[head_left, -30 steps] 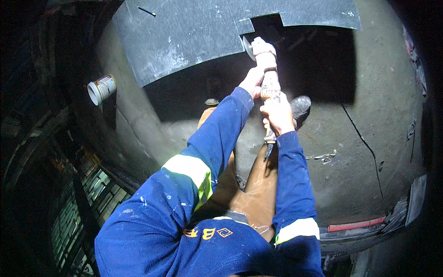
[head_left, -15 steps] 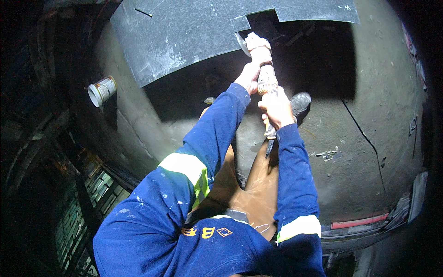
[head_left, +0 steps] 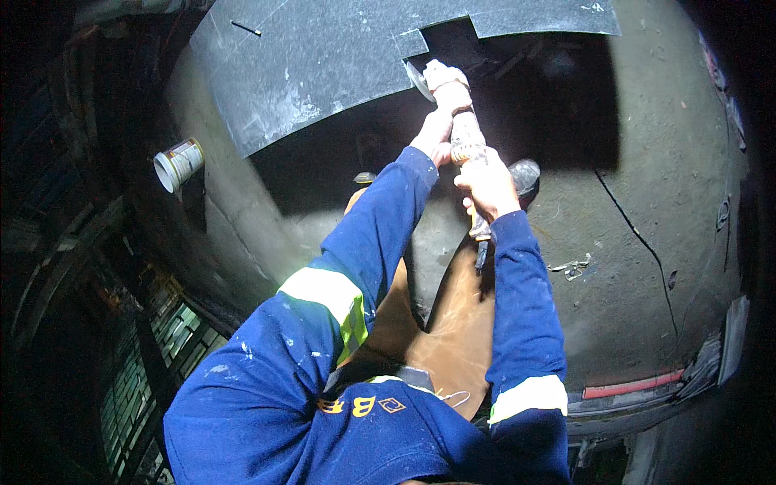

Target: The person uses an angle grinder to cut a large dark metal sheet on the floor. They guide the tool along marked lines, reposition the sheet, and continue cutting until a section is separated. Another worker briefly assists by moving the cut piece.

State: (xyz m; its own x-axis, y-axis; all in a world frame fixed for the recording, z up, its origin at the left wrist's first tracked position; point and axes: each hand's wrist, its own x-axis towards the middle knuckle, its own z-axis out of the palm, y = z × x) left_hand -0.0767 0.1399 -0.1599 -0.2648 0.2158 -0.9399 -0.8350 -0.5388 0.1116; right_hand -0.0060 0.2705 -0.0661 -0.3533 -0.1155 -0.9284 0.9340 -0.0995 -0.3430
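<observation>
Head view: the fingers of the right hand [head_left: 491,184] are curled tightly around the rear handle of a pale, dust-coated angle grinder [head_left: 466,129], while those of the left hand [head_left: 435,134] wrap its body farther forward, partly hidden by the hand itself and by glare. Between the two grips the tool runs in one slanting line, its head pointing away from the person and slightly leftward, its dark power cord [head_left: 482,259] leaving the rear end above the right thigh. On the left side of that head, the thin cutting disc [head_left: 418,79] sits at the near edge of a large dark-grey sheet [head_left: 315,69], just below the left part of a stepped notch; whether it bites into the material I cannot tell. Pale lines are scored across the sheet near the notch, whitish scuffs mark its left portion, and a short black stick [head_left: 246,28] lies on top. Blue sleeves [head_left: 376,214] with reflective bands reach back to the body, over brown trousers [head_left: 453,331]. Past the right hand shows a dark boot [head_left: 525,175] on the concrete floor [head_left: 598,307], which has a long crack [head_left: 638,234] and, nearer, small pale scraps [head_left: 572,267]. Farther out, a white bucket [head_left: 179,164] lies tipped at the left, and a red strip [head_left: 632,385] rests at the lower right
</observation>
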